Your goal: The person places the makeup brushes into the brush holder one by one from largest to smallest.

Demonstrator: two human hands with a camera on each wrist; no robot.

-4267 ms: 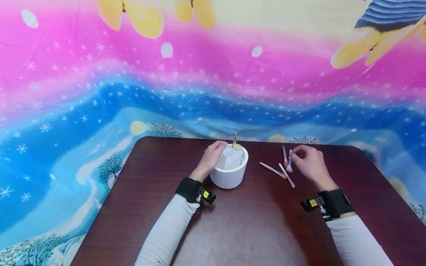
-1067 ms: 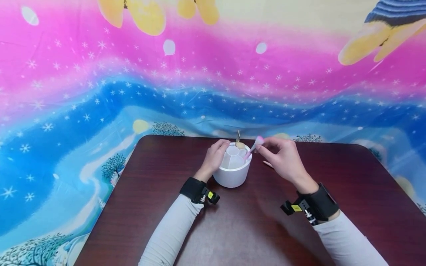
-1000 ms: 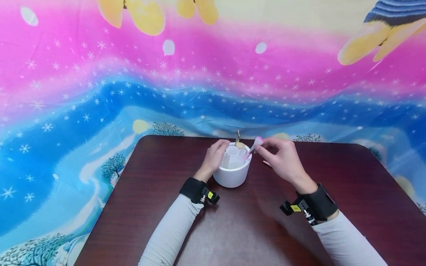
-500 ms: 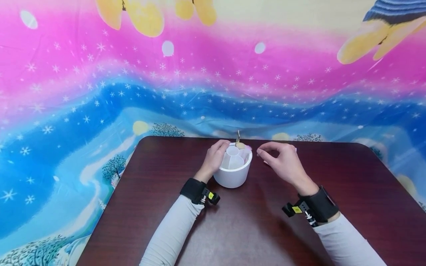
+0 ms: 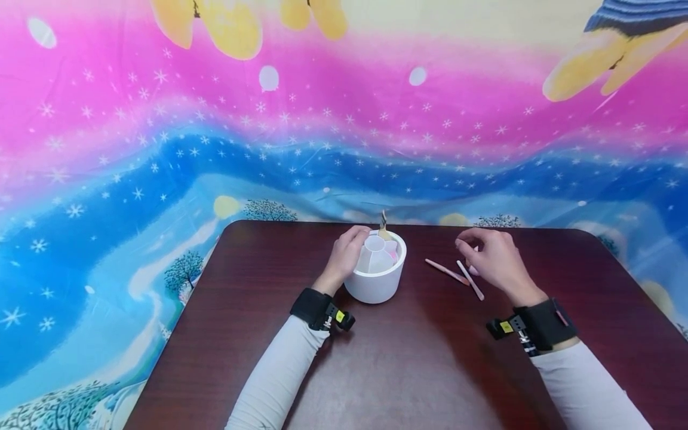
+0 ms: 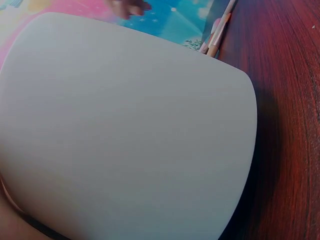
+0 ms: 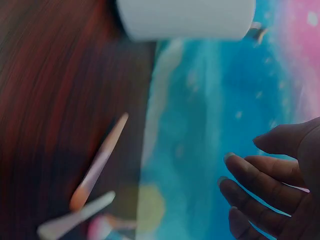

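Observation:
My left hand [image 5: 344, 254] grips the left side of a white round makeup brush holder [image 5: 372, 288], its fingertips at the rim. Clear dividers split the inside of the holder, and a brush with a pink tip [image 5: 393, 255] stands in its right compartment. The holder's white wall [image 6: 130, 125] fills most of the left wrist view. Right of it, my right hand [image 5: 497, 263] hovers by the loose makeup brushes with nothing between its parted fingers, as the right wrist view shows. A pink-handled brush [image 5: 446, 271] and a pale one [image 5: 470, 280] lie there; another is partly hidden behind the hand.
A gold-coloured piece [image 5: 383, 223] sticks up from the back of the holder. The dark red wooden table [image 5: 376, 370] ends just behind it, against a colourful printed cloth [image 5: 333, 131].
A second ago my right hand held the pink-tipped brush over the holder; it let go, leaving the brush inside, then moved right to the loose brushes. My left hand stayed put.

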